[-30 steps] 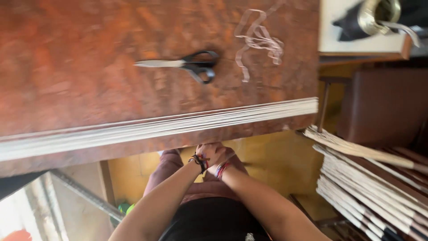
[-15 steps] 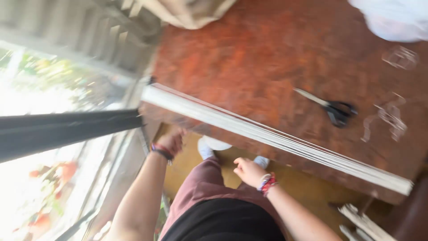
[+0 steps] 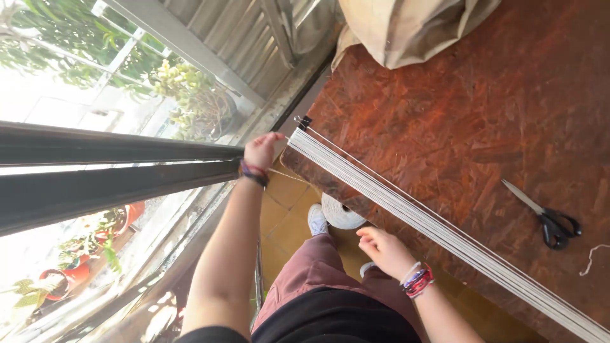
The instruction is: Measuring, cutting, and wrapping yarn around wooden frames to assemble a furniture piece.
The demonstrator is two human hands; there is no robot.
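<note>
At the far-left corner of the tabletop (image 3: pixel 457 108), left hand (image 3: pixel 262 151) had moved up from under the edge a second earlier. Its fingers were pinched on a thin cord running to the end of the white string band (image 3: pixel 406 213). Right hand (image 3: pixel 383 249) had let go of the left, hanging below the edge, fingers loosely curled, holding nothing visible. String spool (image 3: pixel 340 213) sat on the floor by the shoe. Scissors (image 3: pixel 548 219) lay untouched at right. Work had shifted to the band's end.

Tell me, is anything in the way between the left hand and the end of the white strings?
Nothing visible is. The left hand is already up at the corner of the table, right beside the end of the white strings. Whether it actually touches them is unclear.
</note>
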